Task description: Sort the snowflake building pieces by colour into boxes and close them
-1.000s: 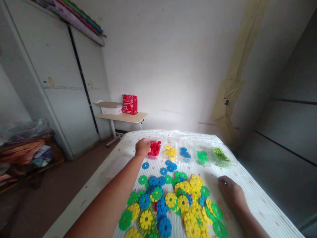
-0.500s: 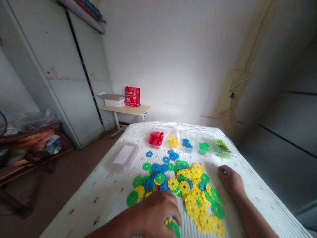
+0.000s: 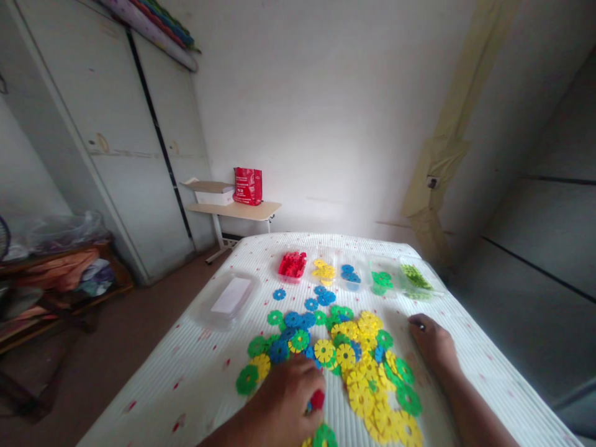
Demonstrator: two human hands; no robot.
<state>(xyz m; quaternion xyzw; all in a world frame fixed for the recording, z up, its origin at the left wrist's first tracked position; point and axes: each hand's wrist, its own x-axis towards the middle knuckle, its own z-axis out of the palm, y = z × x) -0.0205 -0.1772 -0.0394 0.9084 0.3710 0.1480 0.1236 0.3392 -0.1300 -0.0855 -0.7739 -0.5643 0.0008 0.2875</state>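
My left hand (image 3: 293, 397) is closed at the near edge of a pile of flat plastic discs, its fingertips on a red disc (image 3: 317, 400). A bit of blue shows beside the red, partly hidden by the fingers. Just below that hand lies a green disc (image 3: 325, 436). Yellow discs (image 3: 363, 391) spread to its right, with blue discs (image 3: 279, 351) and more green discs (image 3: 246, 380) beyond and to its left. My right hand (image 3: 433, 344) rests on the table right of the pile with fingers curled; whatever it holds, if anything, is hidden.
Along the table's far side stand clear boxes with red pieces (image 3: 292, 266), yellow discs (image 3: 323, 272), blue discs (image 3: 350, 274), green discs (image 3: 382, 280) and light-green pieces (image 3: 415, 277). A clear lidded box (image 3: 230, 297) lies at left. A side table (image 3: 251, 211) holds a red bag (image 3: 248, 186).
My left hand has moved slightly up and left, and red now shows at its fingertips. The yellow and green discs near its fingers now lie below it. My right hand stays in place.
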